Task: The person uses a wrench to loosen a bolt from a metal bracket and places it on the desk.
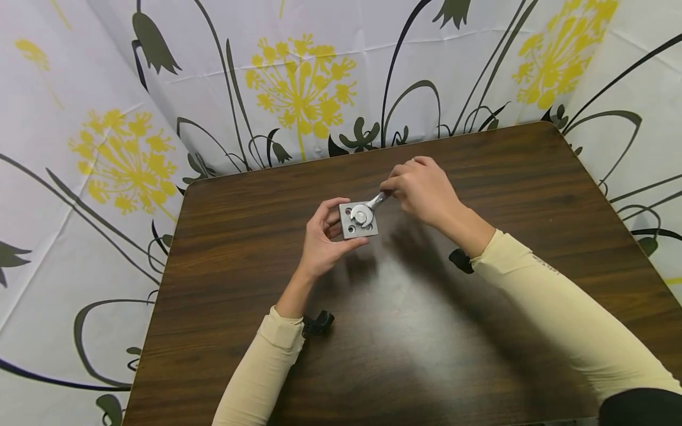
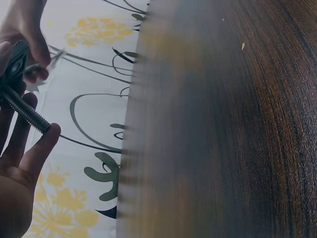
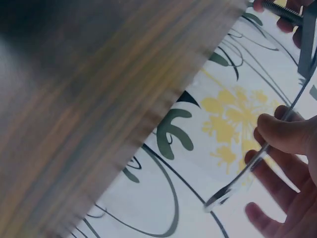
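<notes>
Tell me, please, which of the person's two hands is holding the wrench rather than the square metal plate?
The right hand grips the wrench by its handle; the left hand holds the square metal plate at its edge.

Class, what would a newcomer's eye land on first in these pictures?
Above the middle of the dark table, the left hand holds a small grey plate with a bolt through it. The right hand grips a wrench set on the bolt's head. Flowered curtains hang behind.
</notes>
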`<state>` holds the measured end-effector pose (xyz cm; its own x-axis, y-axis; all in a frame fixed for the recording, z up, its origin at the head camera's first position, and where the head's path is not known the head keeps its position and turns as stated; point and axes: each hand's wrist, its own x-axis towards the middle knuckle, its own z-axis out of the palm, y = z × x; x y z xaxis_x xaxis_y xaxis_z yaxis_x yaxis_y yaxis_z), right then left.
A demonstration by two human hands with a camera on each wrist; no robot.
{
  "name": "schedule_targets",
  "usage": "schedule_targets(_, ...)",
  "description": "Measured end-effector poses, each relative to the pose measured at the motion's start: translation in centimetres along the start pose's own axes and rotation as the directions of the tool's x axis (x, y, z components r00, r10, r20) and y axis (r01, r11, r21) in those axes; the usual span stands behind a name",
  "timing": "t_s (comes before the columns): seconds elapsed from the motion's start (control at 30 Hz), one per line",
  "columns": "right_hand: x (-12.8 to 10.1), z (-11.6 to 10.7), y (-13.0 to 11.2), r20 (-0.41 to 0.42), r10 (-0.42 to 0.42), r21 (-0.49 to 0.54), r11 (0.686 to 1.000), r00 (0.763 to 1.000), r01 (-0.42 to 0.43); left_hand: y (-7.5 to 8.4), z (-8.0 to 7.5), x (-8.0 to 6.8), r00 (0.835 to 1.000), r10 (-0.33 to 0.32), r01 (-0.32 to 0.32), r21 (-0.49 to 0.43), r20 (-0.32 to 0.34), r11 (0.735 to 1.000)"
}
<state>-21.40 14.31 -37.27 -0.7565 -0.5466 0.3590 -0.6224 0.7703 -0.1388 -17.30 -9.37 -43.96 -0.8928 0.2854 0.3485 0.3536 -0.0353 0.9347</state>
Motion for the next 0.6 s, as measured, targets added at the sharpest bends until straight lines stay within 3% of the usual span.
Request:
schedule_targets(0.2,1.9,0.0,0.4,-0.07,-0.177,-0.056,0.983,0.982,0.174,-0.1,0.1,-0.1,1.0,-0.001,0.001,0.009,0.025,1.0)
schedule_targets(0.4,3.4,-0.1,0.4,-0.115,-0.362,-0.139,0.928,0.925,0.346,-0.2,0.4,-0.1,0.998,-0.032,0.032,-0.009,0.049,0.999)
schedule_targets(0.5,3.7,-0.1,0.3,-0.121,-0.416,-0.186,0.901,0.901,0.391,-0.1,0.5,-0.2,0.997,-0.036,0.037,0.0,0.062,0.999)
schedule_targets(0.6,3.7,0.0,0.3,-0.125,-0.411,-0.195,0.903,0.903,0.383,0.2,0.6,-0.2,0.997,-0.026,0.025,0.012,0.069,1.0)
